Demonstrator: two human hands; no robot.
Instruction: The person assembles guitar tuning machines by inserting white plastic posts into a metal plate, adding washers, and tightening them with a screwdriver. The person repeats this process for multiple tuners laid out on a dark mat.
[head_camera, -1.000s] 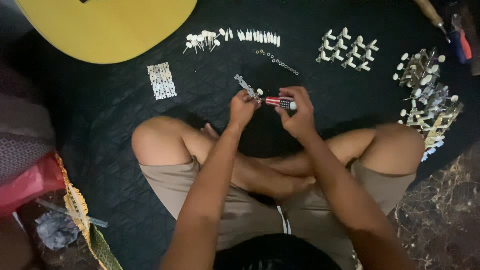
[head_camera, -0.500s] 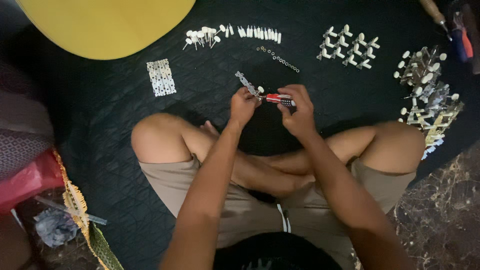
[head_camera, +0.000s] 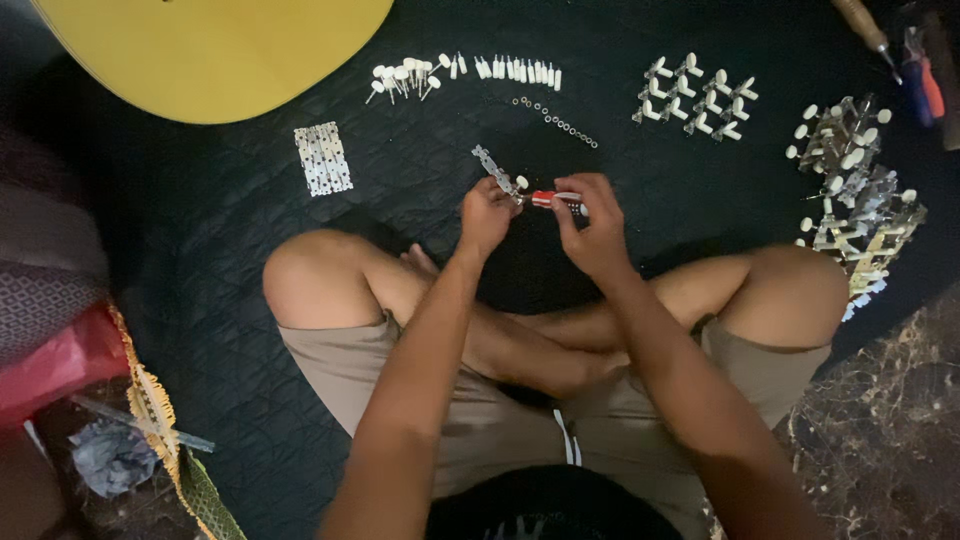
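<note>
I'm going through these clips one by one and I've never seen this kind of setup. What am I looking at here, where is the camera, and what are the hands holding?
There is no machine here: a person sits cross-legged on a dark quilted mat, and the single camera is worn on their head, looking down at their own arms and knees. The left hand pinches a narrow metal plate with a white knob; its fingers are closed on it. The right hand grips a small tool with a red handle, its tip at the plate. On the mat lie rows of white pegs, a line of small rings, a stack of metal plates, groups of white-knobbed parts and a heap of the same. A yellow guitar body lies at top left.
</note>
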